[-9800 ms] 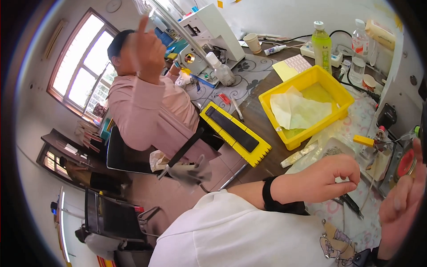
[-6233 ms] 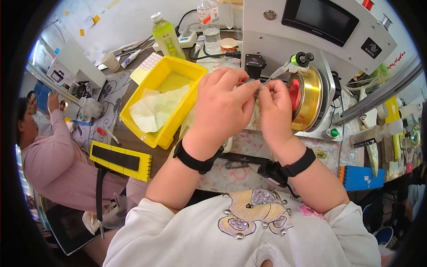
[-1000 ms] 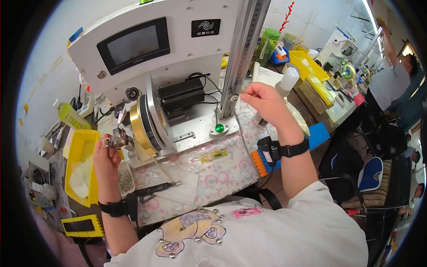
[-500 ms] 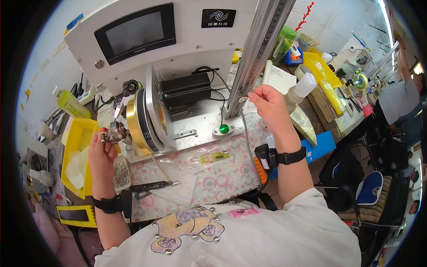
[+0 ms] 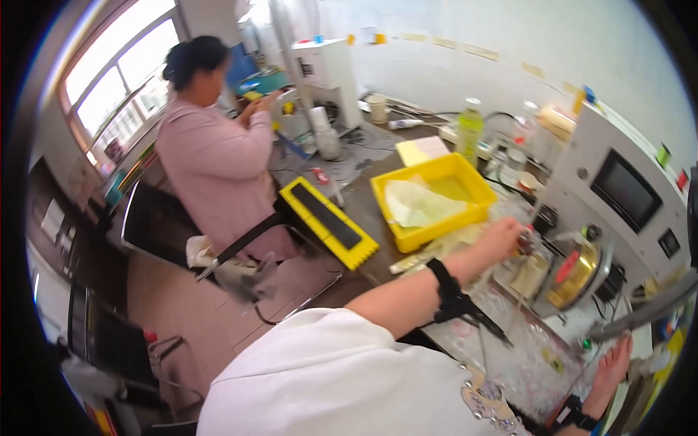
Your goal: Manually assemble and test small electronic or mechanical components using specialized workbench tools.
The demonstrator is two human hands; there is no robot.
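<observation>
My left hand (image 5: 500, 241) is closed at a small fixture (image 5: 526, 241) on the near side of the machine, beside the gold-rimmed wheel (image 5: 573, 280). Whatever its fingers hold is hidden and blurred. Far over at the right, my right hand (image 5: 615, 361) is raised by the grey metal upright (image 5: 647, 309), fingers drawn together; what sits at their tips is too small to make out. Behind the wheel stands the machine's white housing (image 5: 582, 163) with a dark screen (image 5: 627, 190). A green button (image 5: 586, 344) shows near the foot of the upright.
Left of the machine stands a yellow tray (image 5: 436, 236) holding white sheets. A yellow-framed dark panel (image 5: 329, 224) juts over the table edge. Black pliers (image 5: 491, 327) lie beside my left wrist. Another person (image 5: 214, 156) in pink sits working at the left; a green bottle (image 5: 470, 131) stands behind the tray.
My view has swung left, bringing the other person and window into sight. My left hand is still at the fixture, my right hand still beside the upright.
</observation>
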